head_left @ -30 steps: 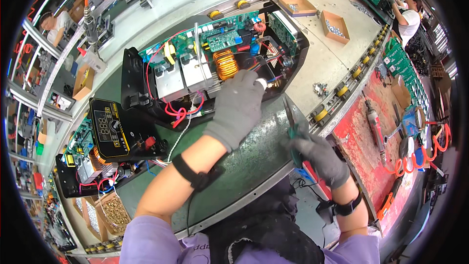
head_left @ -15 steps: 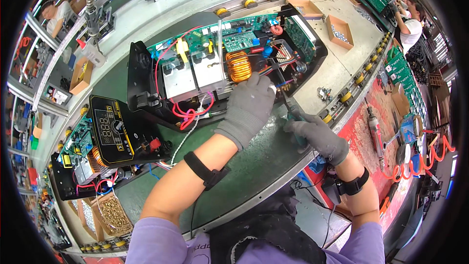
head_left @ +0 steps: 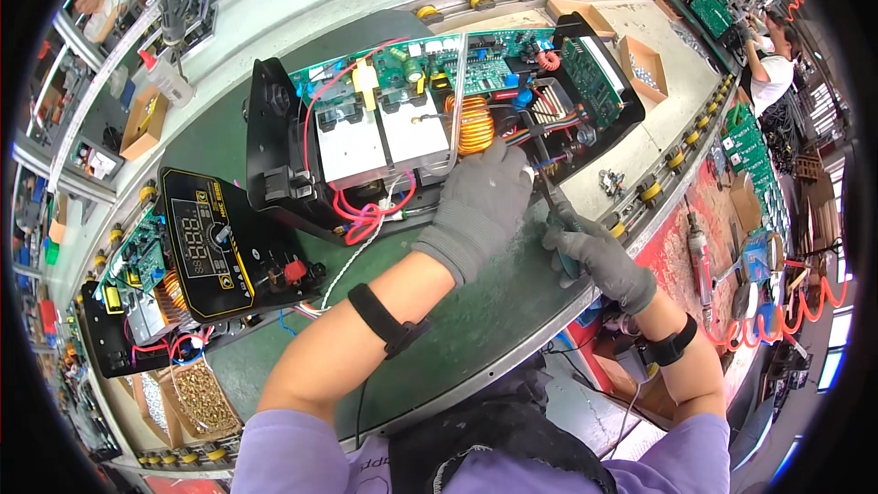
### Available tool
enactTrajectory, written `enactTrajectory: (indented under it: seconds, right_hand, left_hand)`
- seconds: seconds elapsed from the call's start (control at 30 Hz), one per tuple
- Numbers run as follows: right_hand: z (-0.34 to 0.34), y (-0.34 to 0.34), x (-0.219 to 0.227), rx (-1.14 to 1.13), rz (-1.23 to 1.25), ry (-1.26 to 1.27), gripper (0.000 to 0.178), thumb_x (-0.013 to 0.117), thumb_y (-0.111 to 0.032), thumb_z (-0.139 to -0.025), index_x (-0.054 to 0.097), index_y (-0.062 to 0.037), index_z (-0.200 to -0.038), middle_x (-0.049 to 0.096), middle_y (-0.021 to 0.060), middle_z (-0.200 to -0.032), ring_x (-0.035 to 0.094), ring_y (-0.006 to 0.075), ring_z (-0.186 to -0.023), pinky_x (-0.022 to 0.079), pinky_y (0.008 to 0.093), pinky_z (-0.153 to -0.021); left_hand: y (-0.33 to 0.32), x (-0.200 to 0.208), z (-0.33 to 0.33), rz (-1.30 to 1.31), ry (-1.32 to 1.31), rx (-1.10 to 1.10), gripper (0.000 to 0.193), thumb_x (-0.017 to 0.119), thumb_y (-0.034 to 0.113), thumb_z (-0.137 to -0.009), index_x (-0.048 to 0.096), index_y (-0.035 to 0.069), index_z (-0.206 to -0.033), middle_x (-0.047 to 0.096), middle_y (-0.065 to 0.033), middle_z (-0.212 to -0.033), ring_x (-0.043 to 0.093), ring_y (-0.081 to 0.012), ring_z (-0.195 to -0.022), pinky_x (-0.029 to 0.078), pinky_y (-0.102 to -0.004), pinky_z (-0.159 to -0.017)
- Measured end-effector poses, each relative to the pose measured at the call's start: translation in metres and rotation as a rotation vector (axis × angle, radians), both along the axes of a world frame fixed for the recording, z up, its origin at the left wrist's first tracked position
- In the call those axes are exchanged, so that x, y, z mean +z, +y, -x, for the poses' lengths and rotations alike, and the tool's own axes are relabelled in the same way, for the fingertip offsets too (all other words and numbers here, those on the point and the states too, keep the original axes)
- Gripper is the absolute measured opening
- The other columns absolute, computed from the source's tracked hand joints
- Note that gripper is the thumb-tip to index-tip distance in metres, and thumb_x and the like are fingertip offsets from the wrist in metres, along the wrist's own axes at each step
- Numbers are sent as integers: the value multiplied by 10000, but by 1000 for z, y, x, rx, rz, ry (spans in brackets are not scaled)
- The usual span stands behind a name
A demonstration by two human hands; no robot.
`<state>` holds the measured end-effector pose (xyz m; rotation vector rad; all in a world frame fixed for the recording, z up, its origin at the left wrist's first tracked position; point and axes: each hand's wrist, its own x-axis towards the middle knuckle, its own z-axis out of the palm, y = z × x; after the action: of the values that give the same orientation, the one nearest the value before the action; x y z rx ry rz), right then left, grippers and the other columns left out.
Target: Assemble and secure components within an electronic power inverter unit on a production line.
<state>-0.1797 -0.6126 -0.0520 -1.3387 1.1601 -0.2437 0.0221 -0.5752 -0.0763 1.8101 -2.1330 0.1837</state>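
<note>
An opened black housing lies on the green work surface, packed with a green circuit board, white metal blocks and a copper-wound coil. My left hand, in a grey glove, reaches over its near edge beside the coil. The fingers are bent together near some wires; what they pinch is hidden. In its grey glove, my right hand grips long-nose pliers with teal handles. Their dark jaws point into the housing beside my left fingertips. Pink wires loop out at the near side.
Left of the housing stands another unit with a black display panel. Cartons of small screws sit at the lower left, and another carton at the far right. Yellow rollers line the track. A red air screwdriver hangs at right.
The housing and both hands appear slightly farther right in the view. The pliers' jaws stay beside my left fingertips, and both hands keep nearly the same pose.
</note>
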Motion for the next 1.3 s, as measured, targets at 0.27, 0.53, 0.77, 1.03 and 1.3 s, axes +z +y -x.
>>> enactTrajectory:
  seconds: [0.27, 0.53, 0.77, 1.03, 1.3]
  right_hand:
    - [-28, -45, 65, 260, -372, 65, 368, 568, -384, -952, 635, -23, -981, 638, 85, -769, 625, 185, -605, 522, 314, -549]
    - [-11, -34, 43, 306, -113, 39, 442, 561, -427, -932, 668, 2, -954, 608, 74, -684, 607, 157, -555, 539, 287, -580]
    - [-14, -28, 38, 259, -256, -7, 368, 545, -372, -949, 638, -24, -1022, 596, 41, -777, 588, 135, -637, 513, 279, -576]
    - [-30, -64, 74, 308, -378, 135, 461, 517, -471, -945, 670, -44, -864, 636, 65, -667, 645, 175, -593, 524, 311, -482]
    - [3, 4, 3, 156, 10, 3, 397, 554, -382, -956, 654, -2, -1010, 604, 53, -754, 598, 137, -604, 503, 246, -574]
  left_hand:
    - [2, -8, -8, 58, 59, 28, 252, 600, 138, -785, 688, 35, -998, 591, -57, -960, 562, -221, -1001, 536, -345, -741]
    - [2, -5, -3, 31, 19, -6, 265, 608, 149, -776, 688, 33, -1000, 595, -55, -977, 554, -220, -1010, 535, -350, -753]
    - [3, -8, -7, 10, 109, 69, 254, 611, 137, -771, 685, 29, -990, 591, -58, -975, 562, -222, -1011, 536, -343, -752]
    - [5, 0, -7, 64, 2, -2, 215, 590, 118, -784, 678, 35, -962, 591, -68, -972, 568, -229, -1009, 537, -349, -751]
    - [4, 0, -2, 15, -2, 21, 185, 588, 136, -796, 681, 54, -933, 591, -42, -966, 573, -216, -988, 537, -352, -737]
